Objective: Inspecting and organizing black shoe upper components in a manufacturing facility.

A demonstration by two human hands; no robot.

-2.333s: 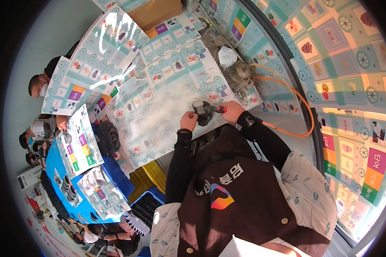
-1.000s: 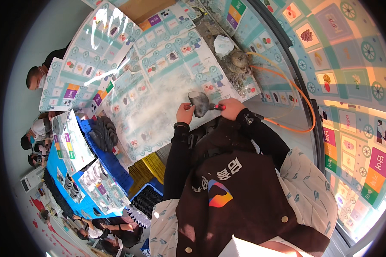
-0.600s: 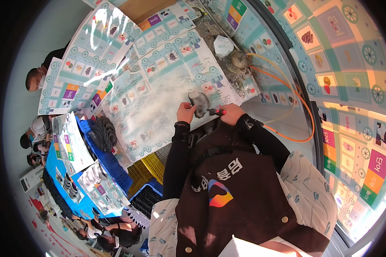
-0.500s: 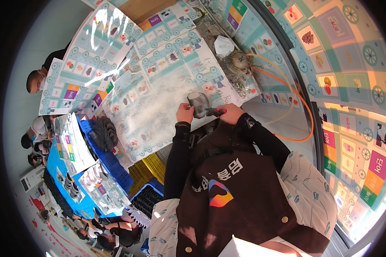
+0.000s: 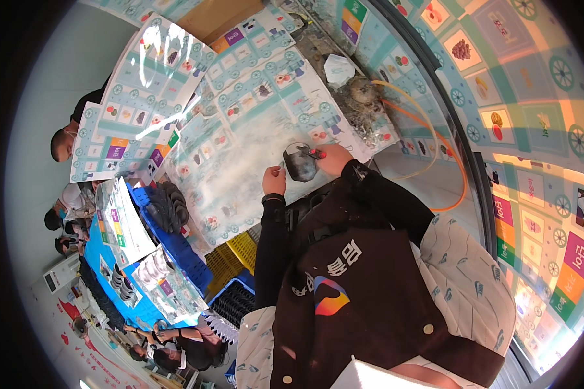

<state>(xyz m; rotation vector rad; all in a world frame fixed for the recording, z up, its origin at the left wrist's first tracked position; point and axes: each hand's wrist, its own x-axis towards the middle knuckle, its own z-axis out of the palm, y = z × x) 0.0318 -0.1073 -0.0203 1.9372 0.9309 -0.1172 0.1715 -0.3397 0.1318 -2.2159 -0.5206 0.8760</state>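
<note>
A rounded flat piece (image 5: 300,166), pale at its upper edge and dark grey and glossy below, is over the powdery, sheet-covered worktop in front of me. My right hand (image 5: 334,159) is closed around a small red-and-black tool (image 5: 317,153) whose tip lies over the piece's upper right side. Its exact kind cannot be made out. Beside the piece's left edge is my left hand (image 5: 274,181), fingers curled and pinched together. Whether it touches the piece or holds something small is unclear.
Printed sheets cover the worktop (image 5: 240,139) and the panels around it. Yellow and orange hoses (image 5: 457,146) loop at the right, near a dusty round fixture (image 5: 363,91). To the left stand a blue crate (image 5: 185,259) with dark curved pieces (image 5: 167,206) and a yellow crate (image 5: 241,251). Other people work farther left.
My left hand has come down and left, off the piece's upper left edge. My right hand has moved up and left with the tool, now over the piece, whose dark face shows more.
</note>
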